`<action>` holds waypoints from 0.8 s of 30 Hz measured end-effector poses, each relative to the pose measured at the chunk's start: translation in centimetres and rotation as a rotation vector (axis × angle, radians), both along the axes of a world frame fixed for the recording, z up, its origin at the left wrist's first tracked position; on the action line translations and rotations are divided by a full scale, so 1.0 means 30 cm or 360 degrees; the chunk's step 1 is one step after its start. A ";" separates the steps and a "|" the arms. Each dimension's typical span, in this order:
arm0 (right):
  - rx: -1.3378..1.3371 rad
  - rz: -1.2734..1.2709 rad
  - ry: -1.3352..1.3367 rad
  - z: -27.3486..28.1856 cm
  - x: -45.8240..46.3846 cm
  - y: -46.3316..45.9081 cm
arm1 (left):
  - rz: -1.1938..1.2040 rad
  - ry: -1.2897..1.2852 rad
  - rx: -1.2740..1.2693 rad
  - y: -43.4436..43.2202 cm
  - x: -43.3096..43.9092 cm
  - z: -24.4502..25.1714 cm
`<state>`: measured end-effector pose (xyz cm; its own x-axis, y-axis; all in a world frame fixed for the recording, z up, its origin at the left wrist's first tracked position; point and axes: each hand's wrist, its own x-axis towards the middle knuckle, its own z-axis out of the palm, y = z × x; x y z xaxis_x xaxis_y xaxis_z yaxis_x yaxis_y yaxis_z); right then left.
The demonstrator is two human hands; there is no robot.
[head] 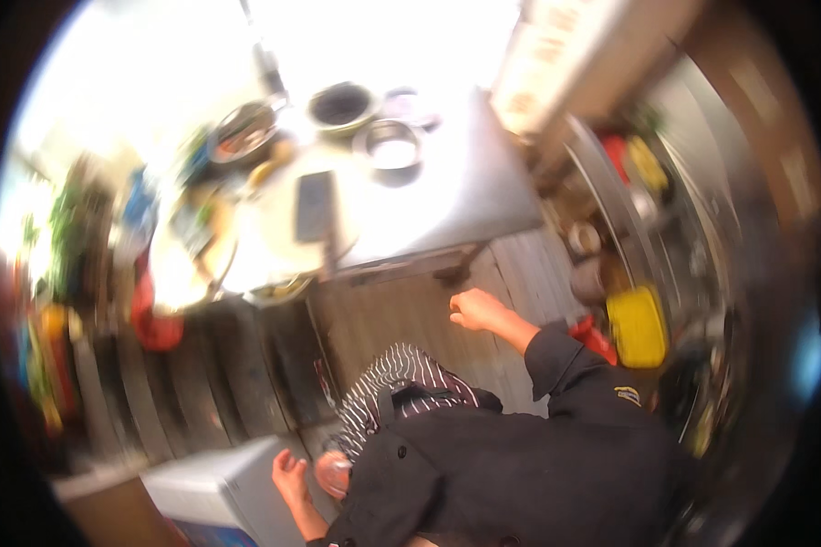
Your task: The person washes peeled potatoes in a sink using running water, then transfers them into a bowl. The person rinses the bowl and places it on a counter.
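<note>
My right hand (479, 309) is in mid-air over the floor, just below the table's near edge. Its fingers are curled, and nothing shows in it. Lower down, my left hand (291, 475) hangs beside a white box-like unit (205, 472), fingers loosely bent and apart, holding nothing. A striped apron (410, 372) and a black jacket (492, 465) cover my body. Ahead, a cleaver (315, 205) lies on a round cutting board (270, 236) on the brightly lit table (496, 184). Motion blur and glare hide finer detail.
Farther back stand a dark-filled bowl (342, 106), a metal pot (388, 147) and a basin (244, 133) with reddish contents. Shelves (629, 232) line the right side, near a yellow container (636, 327). At left are a red bag (154, 321) and leafy greens (68, 225).
</note>
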<state>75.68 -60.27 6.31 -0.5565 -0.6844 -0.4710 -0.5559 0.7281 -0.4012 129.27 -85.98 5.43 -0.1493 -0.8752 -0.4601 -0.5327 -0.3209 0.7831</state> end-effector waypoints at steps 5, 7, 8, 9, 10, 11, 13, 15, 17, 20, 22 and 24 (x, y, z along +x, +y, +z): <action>-0.0266 -0.0715 0.0041 -0.138 0.243 0.504 | -0.0668 -0.0073 0.0157 -0.110 -0.209 -0.064; -0.0076 -0.0609 -0.0092 -0.170 0.377 0.686 | -0.0842 0.0088 0.0167 -0.060 -0.288 -0.114; 0.0003 -0.0482 -0.0228 -0.178 0.442 0.797 | -0.0876 0.0062 0.0207 -0.004 -0.328 -0.132; 0.0091 -0.0411 -0.0234 -0.186 0.477 0.894 | -0.0967 0.0165 0.0194 0.050 -0.357 -0.142; 0.0155 -0.0336 -0.0261 -0.200 0.511 0.978 | -0.0986 0.0117 0.0268 0.120 -0.380 -0.152; 0.0250 -0.0267 -0.0293 -0.214 0.536 1.052 | -0.1065 0.0144 0.0267 0.193 -0.414 -0.169; 0.0143 -0.0572 -0.0108 -0.236 0.556 1.171 | -0.1102 0.0108 0.0511 0.333 -0.472 -0.190; -0.0010 -0.0878 -0.0021 -0.256 0.555 1.266 | -0.1402 -0.0011 0.0492 0.447 -0.537 -0.185; -0.0253 -0.1162 -0.0041 -0.273 0.541 1.340 | -0.1606 0.0034 0.0434 0.525 -0.617 -0.162; -0.0009 -0.1033 -0.0136 -0.312 0.487 1.413 | -0.1716 -0.0022 0.0323 0.574 -0.787 -0.123; -0.0062 -0.1058 -0.0189 -0.350 0.445 1.455 | -0.1674 0.0000 0.0278 0.598 -0.909 -0.099; -0.0209 -0.1091 -0.0225 -0.384 0.390 1.516 | -0.1607 -0.0034 0.0305 0.644 -1.051 -0.078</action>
